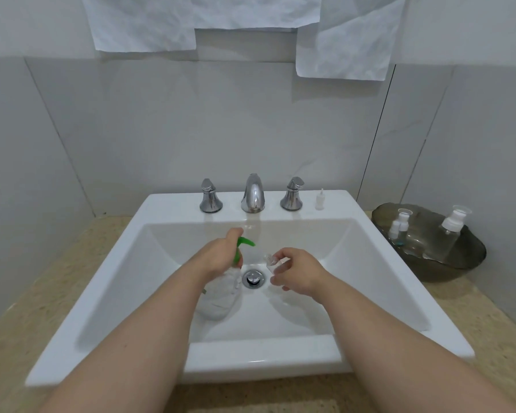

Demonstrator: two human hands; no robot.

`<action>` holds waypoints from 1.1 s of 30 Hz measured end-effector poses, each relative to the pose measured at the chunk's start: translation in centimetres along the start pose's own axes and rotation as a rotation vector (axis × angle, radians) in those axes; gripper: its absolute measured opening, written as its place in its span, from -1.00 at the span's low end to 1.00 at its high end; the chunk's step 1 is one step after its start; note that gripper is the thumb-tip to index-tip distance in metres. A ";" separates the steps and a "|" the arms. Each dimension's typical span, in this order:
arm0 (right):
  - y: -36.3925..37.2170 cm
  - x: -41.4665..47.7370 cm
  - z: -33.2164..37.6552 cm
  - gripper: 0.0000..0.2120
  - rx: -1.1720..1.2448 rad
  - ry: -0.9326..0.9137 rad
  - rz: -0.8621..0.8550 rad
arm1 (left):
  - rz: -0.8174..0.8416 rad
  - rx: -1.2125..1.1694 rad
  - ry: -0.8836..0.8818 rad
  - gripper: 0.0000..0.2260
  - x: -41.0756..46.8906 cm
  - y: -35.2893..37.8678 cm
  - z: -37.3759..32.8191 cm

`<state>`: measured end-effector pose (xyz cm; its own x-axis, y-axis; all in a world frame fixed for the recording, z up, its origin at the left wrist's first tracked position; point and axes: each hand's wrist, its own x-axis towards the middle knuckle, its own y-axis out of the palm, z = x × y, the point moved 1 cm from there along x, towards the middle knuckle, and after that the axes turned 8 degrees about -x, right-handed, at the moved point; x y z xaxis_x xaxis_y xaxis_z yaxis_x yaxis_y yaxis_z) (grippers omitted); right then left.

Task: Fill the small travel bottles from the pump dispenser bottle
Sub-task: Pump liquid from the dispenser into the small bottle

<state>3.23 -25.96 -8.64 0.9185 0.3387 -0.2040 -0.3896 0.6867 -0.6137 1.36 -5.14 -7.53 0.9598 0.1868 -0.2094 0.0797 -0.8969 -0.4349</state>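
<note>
Green spout (246, 242) should be centred over the travel bottle (272, 262) pinched in the right hand (298, 272); pump dispenser bottle (221, 296) gripped by left hand (221, 254).

White square sink (265, 359) sunk in a speckled beige counter (27, 323), backed by pale grey wall tiles (161, 129).

On the back ledge, chrome spout (253, 193) in the middle, flanked by a chrome left handle (210, 195) and right handle (292, 194), each apart from it. At the basin floor, round chrome drain (253, 278). On the counter to the right, just beside the sink's rim, dark smoky glass bowl (459, 269). High on the wall, crumpled white paper sheets (191, 13) in overlapping pieces, cut off by the top edge.
</note>
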 end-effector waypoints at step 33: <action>1.0 -0.2 -0.1 -0.63 -0.013 -0.022 0.213 | -0.127 0.468 0.084 -0.28 -1.2 -0.3 0.1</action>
<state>2.68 -25.37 -9.27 0.8135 0.4899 -0.3135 -0.5740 0.5897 -0.5681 0.19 -5.04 -7.25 0.9702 0.2332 -0.0660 0.0870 -0.5893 -0.8032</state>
